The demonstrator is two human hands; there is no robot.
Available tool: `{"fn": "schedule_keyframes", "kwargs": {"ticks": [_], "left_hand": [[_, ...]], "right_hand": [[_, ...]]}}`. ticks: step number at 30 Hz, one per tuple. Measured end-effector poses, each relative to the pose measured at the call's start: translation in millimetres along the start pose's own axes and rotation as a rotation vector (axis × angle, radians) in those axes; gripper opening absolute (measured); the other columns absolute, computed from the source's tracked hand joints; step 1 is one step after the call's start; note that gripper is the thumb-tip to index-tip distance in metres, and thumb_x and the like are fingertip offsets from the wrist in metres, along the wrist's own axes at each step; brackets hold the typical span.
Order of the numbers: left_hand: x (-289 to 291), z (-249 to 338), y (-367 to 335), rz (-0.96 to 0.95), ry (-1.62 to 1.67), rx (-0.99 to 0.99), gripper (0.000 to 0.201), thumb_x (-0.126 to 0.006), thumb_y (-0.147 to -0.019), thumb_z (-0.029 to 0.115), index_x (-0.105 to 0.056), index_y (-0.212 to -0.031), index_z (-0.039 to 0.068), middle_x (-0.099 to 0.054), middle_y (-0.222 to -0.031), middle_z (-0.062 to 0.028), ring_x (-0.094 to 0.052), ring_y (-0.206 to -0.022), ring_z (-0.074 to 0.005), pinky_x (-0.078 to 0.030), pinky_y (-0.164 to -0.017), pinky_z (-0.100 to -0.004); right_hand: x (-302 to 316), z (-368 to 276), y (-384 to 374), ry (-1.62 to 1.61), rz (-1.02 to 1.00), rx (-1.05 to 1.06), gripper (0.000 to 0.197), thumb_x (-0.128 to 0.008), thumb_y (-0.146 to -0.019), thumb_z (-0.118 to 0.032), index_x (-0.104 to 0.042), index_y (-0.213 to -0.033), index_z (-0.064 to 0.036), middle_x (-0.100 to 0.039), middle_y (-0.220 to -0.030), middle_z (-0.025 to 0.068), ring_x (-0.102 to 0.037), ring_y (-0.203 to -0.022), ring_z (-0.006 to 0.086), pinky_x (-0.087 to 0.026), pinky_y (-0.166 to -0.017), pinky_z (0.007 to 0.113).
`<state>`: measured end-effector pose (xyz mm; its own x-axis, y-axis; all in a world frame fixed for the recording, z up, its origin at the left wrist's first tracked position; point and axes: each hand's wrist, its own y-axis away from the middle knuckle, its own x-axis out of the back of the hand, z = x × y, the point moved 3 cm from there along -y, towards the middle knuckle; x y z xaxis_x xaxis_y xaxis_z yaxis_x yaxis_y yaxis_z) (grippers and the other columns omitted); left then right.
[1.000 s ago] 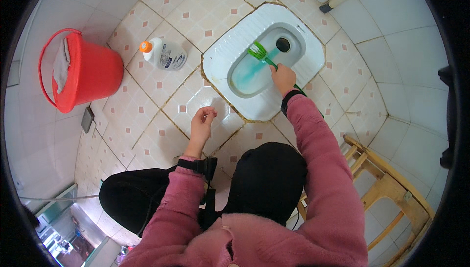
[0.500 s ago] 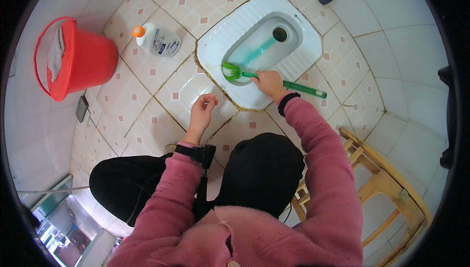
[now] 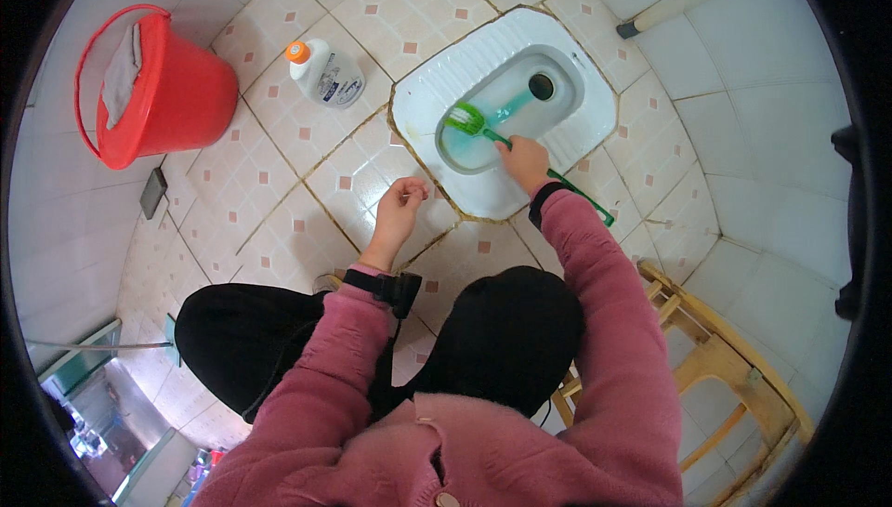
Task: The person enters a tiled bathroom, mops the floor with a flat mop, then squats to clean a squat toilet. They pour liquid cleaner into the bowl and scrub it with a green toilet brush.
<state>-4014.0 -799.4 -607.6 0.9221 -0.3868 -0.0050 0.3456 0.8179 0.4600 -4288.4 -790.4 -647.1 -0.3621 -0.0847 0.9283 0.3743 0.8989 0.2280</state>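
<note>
Floor tiles (image 3: 269,172) bear a dark-lettered bottle (image 3: 334,78); right hand (image 3: 525,163) grips green brush (image 3: 467,119).

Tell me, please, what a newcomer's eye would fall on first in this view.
Probably the red bucket at upper left, a grey cloth at its mouth. Next comes the green brush in the right hand, its head in the white squat toilet near a teal streak. Between bucket and toilet is an orange-capped white bottle.
</note>
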Motion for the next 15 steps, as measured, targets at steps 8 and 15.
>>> {"fn": "schedule_keyframes", "kwargs": {"ticks": [8, 15], "left_hand": [[-19, 7, -23, -0.044, 0.136, -0.022, 0.02, -0.05, -0.089, 0.002, -0.055, -0.108, -0.002, -0.065, -0.097, -0.0117, -0.063, -0.091, -0.0193, -0.049, -0.083, -0.0294], [-32, 27, -17, -0.073, 0.274, 0.031, 0.02, -0.051, -0.089, 0.005, -0.056, -0.107, -0.002, -0.065, -0.097, -0.0131, -0.063, -0.09, -0.0203, -0.049, -0.083, -0.0301]], "right_hand": [[56, -12, 4, 0.397, -0.179, 0.232, 0.023, -0.057, -0.082, -0.028, -0.064, -0.078, -0.0061, -0.065, -0.077, 0.015, -0.064, -0.072, 0.0327, -0.05, -0.063, 0.045], [108, -45, 28, 0.563, -0.208, 0.228, 0.018, -0.049, -0.082, -0.012, -0.058, -0.097, -0.0096, -0.062, -0.082, 0.0138, -0.065, -0.075, 0.0311, -0.051, -0.061, 0.043]]}}
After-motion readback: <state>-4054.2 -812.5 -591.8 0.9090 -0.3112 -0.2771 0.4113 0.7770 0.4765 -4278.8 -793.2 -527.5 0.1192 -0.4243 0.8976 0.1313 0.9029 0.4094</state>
